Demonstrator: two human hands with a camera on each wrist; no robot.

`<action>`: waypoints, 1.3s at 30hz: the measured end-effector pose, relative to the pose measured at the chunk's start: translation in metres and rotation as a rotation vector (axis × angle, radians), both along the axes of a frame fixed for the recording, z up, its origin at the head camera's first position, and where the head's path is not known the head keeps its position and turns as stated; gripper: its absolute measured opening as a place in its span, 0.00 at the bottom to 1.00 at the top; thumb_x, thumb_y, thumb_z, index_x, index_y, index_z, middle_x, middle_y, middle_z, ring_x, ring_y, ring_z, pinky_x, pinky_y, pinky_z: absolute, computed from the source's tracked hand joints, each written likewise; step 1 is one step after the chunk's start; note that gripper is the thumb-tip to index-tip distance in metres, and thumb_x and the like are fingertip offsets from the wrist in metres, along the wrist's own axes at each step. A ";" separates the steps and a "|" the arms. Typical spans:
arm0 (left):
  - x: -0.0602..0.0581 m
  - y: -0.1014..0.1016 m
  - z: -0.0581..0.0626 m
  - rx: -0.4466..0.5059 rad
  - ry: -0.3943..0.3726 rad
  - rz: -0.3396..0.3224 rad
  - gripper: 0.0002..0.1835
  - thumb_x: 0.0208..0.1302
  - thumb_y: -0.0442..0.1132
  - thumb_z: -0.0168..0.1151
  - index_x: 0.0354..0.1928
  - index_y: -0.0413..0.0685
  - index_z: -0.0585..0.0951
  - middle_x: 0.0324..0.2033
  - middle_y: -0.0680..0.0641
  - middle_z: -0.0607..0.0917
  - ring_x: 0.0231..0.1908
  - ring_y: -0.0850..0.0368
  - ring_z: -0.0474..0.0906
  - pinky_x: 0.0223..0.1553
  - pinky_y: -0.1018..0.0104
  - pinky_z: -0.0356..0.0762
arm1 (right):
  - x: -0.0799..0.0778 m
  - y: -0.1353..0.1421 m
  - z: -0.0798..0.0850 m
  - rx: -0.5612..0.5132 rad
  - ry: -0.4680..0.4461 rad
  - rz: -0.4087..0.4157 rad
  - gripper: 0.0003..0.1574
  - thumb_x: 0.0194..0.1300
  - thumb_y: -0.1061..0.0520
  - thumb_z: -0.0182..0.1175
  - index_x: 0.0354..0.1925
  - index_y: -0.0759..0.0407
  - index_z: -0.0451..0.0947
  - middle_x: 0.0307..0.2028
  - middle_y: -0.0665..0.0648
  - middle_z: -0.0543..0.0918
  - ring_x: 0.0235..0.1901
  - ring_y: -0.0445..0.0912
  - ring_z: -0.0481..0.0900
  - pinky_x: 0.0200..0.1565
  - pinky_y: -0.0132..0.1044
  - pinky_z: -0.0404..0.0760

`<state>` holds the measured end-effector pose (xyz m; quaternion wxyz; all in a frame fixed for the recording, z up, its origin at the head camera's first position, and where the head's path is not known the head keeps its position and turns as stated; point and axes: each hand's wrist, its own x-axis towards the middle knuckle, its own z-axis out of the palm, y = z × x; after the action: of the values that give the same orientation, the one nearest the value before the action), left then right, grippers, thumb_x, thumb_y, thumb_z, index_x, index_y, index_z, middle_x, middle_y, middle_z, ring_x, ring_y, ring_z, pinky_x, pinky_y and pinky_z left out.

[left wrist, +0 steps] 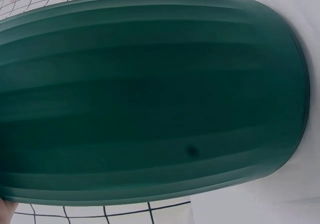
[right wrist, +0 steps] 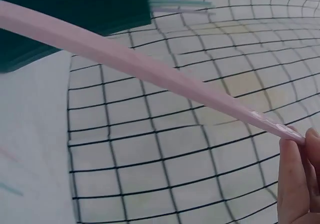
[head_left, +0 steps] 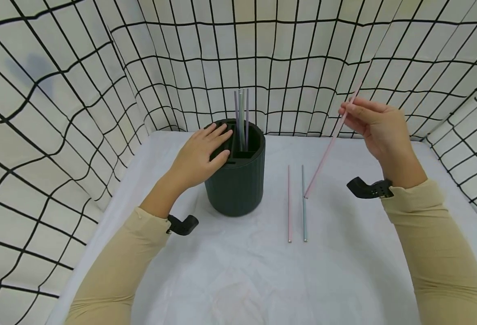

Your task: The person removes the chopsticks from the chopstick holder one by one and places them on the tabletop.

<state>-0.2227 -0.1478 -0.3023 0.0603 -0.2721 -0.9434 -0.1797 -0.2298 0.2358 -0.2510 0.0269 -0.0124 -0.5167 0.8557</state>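
Note:
My left hand [head_left: 199, 155] rests on the rim of a dark green utensil holder [head_left: 234, 192], its fingers stretched over the top. The holder's ribbed wall [left wrist: 150, 94] fills most of the left wrist view. Several pale purple and green chopsticks [head_left: 241, 122] stand upright inside, in a compartment to the right of that hand. My right hand [head_left: 381, 128] pinches a pink chopstick [head_left: 325, 157] between thumb and fingers, right of the holder. The chopstick slants, its thicker end pointing down left. In the right wrist view, the pink chopstick [right wrist: 150, 69] shows a textured part near the fingertips.
A pink chopstick [head_left: 289, 203] and a blue-green chopstick [head_left: 305, 216] lie side by side on the white-covered table [head_left: 238, 271], right of the holder. A black grid of netting [head_left: 295, 67] over white walls surrounds the table's back and sides.

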 end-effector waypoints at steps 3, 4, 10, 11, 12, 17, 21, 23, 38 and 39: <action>0.000 0.000 0.000 0.000 0.000 0.001 0.31 0.76 0.54 0.43 0.77 0.53 0.60 0.78 0.49 0.57 0.79 0.47 0.45 0.80 0.48 0.42 | -0.006 0.008 -0.026 0.126 -0.121 0.044 0.09 0.56 0.68 0.70 0.38 0.65 0.88 0.33 0.56 0.91 0.35 0.45 0.91 0.40 0.33 0.88; 0.000 0.000 0.000 0.002 0.001 0.003 0.31 0.76 0.54 0.43 0.77 0.53 0.60 0.78 0.49 0.57 0.79 0.47 0.45 0.80 0.48 0.42 | -0.008 0.010 -0.035 0.169 -0.161 0.064 0.07 0.58 0.67 0.69 0.37 0.62 0.88 0.33 0.55 0.91 0.35 0.44 0.91 0.40 0.32 0.88; 0.000 0.001 0.000 0.001 -0.004 0.001 0.31 0.76 0.53 0.43 0.77 0.54 0.60 0.78 0.49 0.57 0.79 0.48 0.45 0.80 0.49 0.41 | -0.019 0.024 -0.086 0.280 -0.370 0.175 0.08 0.66 0.64 0.62 0.33 0.54 0.86 0.32 0.50 0.91 0.35 0.41 0.90 0.42 0.30 0.87; 0.000 0.000 0.000 0.000 -0.005 0.001 0.31 0.76 0.53 0.43 0.77 0.54 0.60 0.78 0.49 0.57 0.79 0.48 0.45 0.80 0.49 0.41 | -0.021 0.026 -0.093 0.280 -0.399 0.186 0.09 0.67 0.65 0.62 0.33 0.53 0.85 0.32 0.50 0.91 0.35 0.41 0.90 0.42 0.30 0.87; 0.000 0.000 -0.001 0.000 -0.005 0.000 0.31 0.76 0.54 0.43 0.77 0.54 0.60 0.78 0.50 0.56 0.79 0.48 0.45 0.80 0.49 0.41 | -0.023 0.027 -0.100 0.276 -0.423 0.194 0.09 0.67 0.65 0.61 0.33 0.54 0.84 0.31 0.51 0.91 0.35 0.41 0.90 0.42 0.30 0.87; 0.000 -0.001 -0.002 0.003 -0.008 0.003 0.31 0.76 0.53 0.43 0.77 0.54 0.59 0.78 0.50 0.56 0.79 0.48 0.45 0.80 0.48 0.41 | -0.034 0.028 -0.127 0.314 -0.489 0.224 0.07 0.68 0.65 0.61 0.35 0.56 0.83 0.29 0.50 0.90 0.33 0.39 0.90 0.42 0.29 0.87; 0.000 -0.001 -0.002 0.004 -0.004 0.009 0.31 0.76 0.54 0.43 0.77 0.55 0.60 0.78 0.50 0.56 0.79 0.49 0.45 0.80 0.49 0.41 | -0.040 0.025 -0.145 0.344 -0.534 0.244 0.06 0.68 0.66 0.60 0.39 0.58 0.81 0.28 0.49 0.90 0.33 0.39 0.89 0.41 0.28 0.87; 0.001 -0.001 -0.001 0.006 -0.003 0.009 0.31 0.76 0.54 0.43 0.77 0.55 0.60 0.78 0.50 0.57 0.79 0.49 0.45 0.80 0.49 0.41 | -0.041 0.025 -0.152 0.358 -0.558 0.245 0.06 0.68 0.66 0.60 0.37 0.57 0.82 0.27 0.49 0.89 0.32 0.38 0.89 0.40 0.27 0.87; 0.001 0.000 -0.001 0.002 0.001 0.009 0.31 0.76 0.54 0.43 0.77 0.55 0.60 0.78 0.50 0.57 0.79 0.49 0.45 0.80 0.48 0.42 | -0.042 0.017 -0.176 0.594 -0.610 0.156 0.05 0.65 0.63 0.65 0.31 0.56 0.82 0.21 0.45 0.85 0.24 0.34 0.85 0.34 0.23 0.85; 0.001 0.000 -0.001 0.003 0.001 0.008 0.31 0.76 0.54 0.43 0.77 0.55 0.60 0.78 0.50 0.57 0.79 0.49 0.45 0.80 0.48 0.42 | -0.043 0.017 -0.177 0.635 -0.604 0.143 0.02 0.64 0.62 0.66 0.34 0.57 0.82 0.20 0.44 0.85 0.23 0.33 0.84 0.34 0.23 0.85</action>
<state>-0.2217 -0.1477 -0.3033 0.0617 -0.2682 -0.9443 -0.1806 -0.2724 0.2523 -0.4278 -0.1821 -0.2173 -0.7383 0.6120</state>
